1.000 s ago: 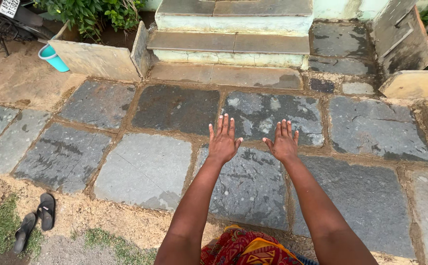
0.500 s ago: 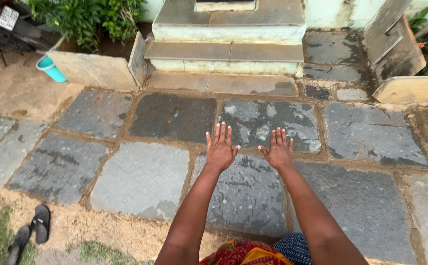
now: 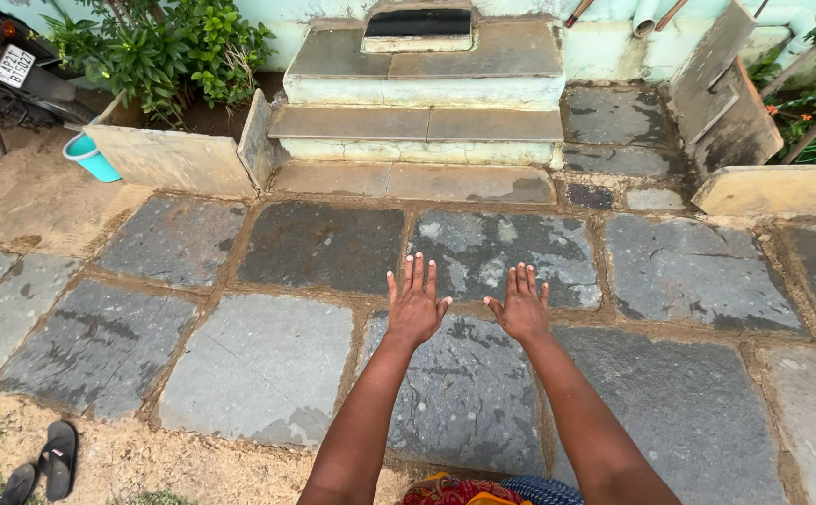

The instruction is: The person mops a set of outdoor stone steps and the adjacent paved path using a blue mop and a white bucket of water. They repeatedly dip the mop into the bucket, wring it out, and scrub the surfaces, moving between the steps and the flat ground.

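— Since the earlier frame, what has moved?
— Both hands sit a little lower over the paving, and the steps beyond them show up to the top, with a dark doormat (image 3: pixel 418 22) now in sight.
— How many hands, and how do they stand?
— 2. Left hand (image 3: pixel 414 305) and right hand (image 3: pixel 522 308) are stretched out palm down, fingers spread, side by side but apart, gripping nothing. Whether they touch anything I cannot tell.
— What lies under them?
— Grey stone slabs (image 3: pixel 469 393) with sandy joints; the fingertips reach over the seam into a lighter speckled slab (image 3: pixel 501 248).
— And around?
— 3 steps (image 3: pixel 417 122) straight ahead of the hands. Far left of the left hand, 1 turquoise bucket (image 3: pixel 90 157) beside a planter wall (image 3: pixel 169 159) with green shrubs (image 3: pixel 160 47), and 1 motorbike (image 3: pixel 6 70) behind it. Down left, near the left elbow, 2 black sandals (image 3: pixel 43 465) on sand. Right of the right hand, leaning stone slabs (image 3: pixel 721 93).
— Anything in the way?
— Nothing between the hands and the steps.
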